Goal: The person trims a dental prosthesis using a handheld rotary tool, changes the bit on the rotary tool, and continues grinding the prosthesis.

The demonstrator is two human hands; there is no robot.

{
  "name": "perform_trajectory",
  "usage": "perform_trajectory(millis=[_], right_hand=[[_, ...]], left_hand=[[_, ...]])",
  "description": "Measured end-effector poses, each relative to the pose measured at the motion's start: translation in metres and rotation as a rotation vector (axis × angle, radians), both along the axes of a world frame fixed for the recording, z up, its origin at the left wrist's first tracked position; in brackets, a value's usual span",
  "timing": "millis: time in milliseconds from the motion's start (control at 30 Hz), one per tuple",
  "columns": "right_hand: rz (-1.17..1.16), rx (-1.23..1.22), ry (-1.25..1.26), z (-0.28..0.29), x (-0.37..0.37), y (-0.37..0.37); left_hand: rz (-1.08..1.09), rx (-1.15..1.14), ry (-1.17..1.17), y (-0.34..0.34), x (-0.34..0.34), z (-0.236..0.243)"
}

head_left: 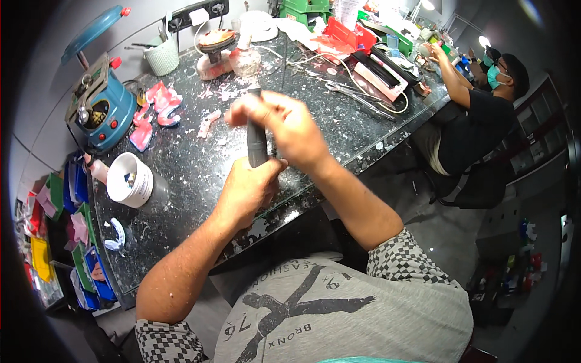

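Observation:
In front of me a black cylindrical handpiece-like tool (pixel 256 144) stands nearly upright over the table's near part. My left hand (pixel 249 189) is closed round its lower end, thumb toward the right. Higher up, my right hand (pixel 292 128) has its curled fingers across the tool's upper part; motion blurs them somewhat. What the tool's lower tip looks like is hidden by my left hand. Beyond it on the table lies a small pink piece (pixel 209 123). Pink-and-blue dental mould pieces (pixel 162 104) are farther left.
A white tub (pixel 129 180) and a pale dental arch (pixel 115 235) stand left. Behind are a blue machine (pixel 109 115), a tool cup (pixel 161 56) and a red tray (pixel 345 39). A wrench-like metal tool (pixel 360 100) lies right. A co-worker (pixel 484 115) sits at far right.

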State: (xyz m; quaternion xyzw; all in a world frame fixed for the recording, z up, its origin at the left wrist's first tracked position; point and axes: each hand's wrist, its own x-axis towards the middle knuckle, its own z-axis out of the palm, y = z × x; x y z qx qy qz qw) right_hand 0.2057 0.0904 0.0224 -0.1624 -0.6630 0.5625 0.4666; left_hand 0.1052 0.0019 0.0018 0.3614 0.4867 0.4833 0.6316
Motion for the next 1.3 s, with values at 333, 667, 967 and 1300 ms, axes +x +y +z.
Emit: perform_trajectory(millis=[333, 667, 967, 1300], right_hand=[[0.280, -0.327, 0.001, 0.023, 0.010, 0.072], [-0.105, 0.282, -0.535, 0.008, 0.012, 0.114], [-0.407, 0.291, -0.962, -0.011, -0.011, 0.187], [-0.543, 0.408, -1.210, -0.027, -0.035, 0.193]], left_hand=[[-0.102, -0.018, -0.103, 0.008, -0.011, -0.005], [-0.179, 0.052, 0.052, 0.006, -0.013, -0.005], [-0.209, 0.078, 0.098, 0.006, -0.012, -0.007], [-0.212, 0.070, 0.077, 0.007, -0.017, -0.007]])
